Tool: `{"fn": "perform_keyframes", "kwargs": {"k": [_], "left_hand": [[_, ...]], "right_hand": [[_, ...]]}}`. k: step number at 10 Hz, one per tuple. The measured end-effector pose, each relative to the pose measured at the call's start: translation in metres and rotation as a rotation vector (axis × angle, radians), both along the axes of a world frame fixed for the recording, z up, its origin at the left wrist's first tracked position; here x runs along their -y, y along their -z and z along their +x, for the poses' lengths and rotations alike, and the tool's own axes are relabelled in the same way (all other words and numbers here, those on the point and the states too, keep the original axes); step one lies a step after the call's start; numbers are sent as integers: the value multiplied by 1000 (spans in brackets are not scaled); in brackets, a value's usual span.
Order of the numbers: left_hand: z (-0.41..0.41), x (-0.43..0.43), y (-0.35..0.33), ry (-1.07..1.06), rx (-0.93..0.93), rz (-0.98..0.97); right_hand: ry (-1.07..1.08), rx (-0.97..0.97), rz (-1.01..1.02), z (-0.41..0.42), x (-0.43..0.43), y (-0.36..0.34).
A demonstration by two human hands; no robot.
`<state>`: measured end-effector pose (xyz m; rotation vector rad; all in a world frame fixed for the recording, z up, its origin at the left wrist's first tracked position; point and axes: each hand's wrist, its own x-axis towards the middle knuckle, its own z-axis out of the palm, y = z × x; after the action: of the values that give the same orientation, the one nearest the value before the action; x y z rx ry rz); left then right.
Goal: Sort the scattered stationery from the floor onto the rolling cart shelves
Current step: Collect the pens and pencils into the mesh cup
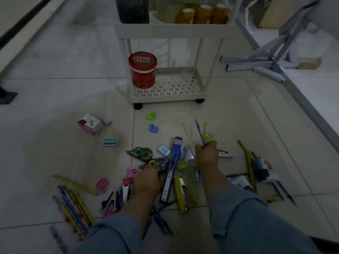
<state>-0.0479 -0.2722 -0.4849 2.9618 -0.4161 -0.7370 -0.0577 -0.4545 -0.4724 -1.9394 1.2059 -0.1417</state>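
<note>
The white rolling cart (165,97) carries a red lidded tub (143,72) at the left end of its bottom shelf. On the shelf above are brownish tape rolls (203,13) beside a black mesh bin (133,10), both cut off by the top edge. In front of the cart, the right hand (206,156) is closed round a bunch of pencils (200,131) pointing toward the cart, while the left hand (146,182) reaches into the scattered stationery (176,143) on the floor, its fingers hidden, so whether it grips anything cannot be told.
</note>
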Motion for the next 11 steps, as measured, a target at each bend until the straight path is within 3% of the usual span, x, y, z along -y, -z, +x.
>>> {"fn": "perform_keyframes", "kwargs": {"k": [1,2,3,5,6,7,8,9,10,11], "left_hand": [[3,3,-2,-4,-11,48],[7,6,0,-17,-33,28],[6,5,-3,-37,-49,-16],[6,5,-1,-32,-97,-127],[5,8,-2,-42,-162,-114],[6,7,-2,-51,-193,-173],[10,1,-6,-37,-197,-248],[15,-10,-5,-8,-215,-309],[20,-22,-7,31,-189,-314],[22,-27,-14,-51,-199,-550]], "right_hand": [[51,-10,-58,-24,25,-7],[75,-137,-104,-63,57,-5],[178,-228,-101,-100,82,4],[123,-446,5,-119,82,-11],[-47,-666,-81,-115,93,-12],[-153,-660,-181,-114,93,-4],[-164,-532,-308,-106,88,0],[-374,-467,-270,-92,85,-1],[-569,-530,-237,-86,86,-4],[-657,-682,-283,-82,87,-8]]}}
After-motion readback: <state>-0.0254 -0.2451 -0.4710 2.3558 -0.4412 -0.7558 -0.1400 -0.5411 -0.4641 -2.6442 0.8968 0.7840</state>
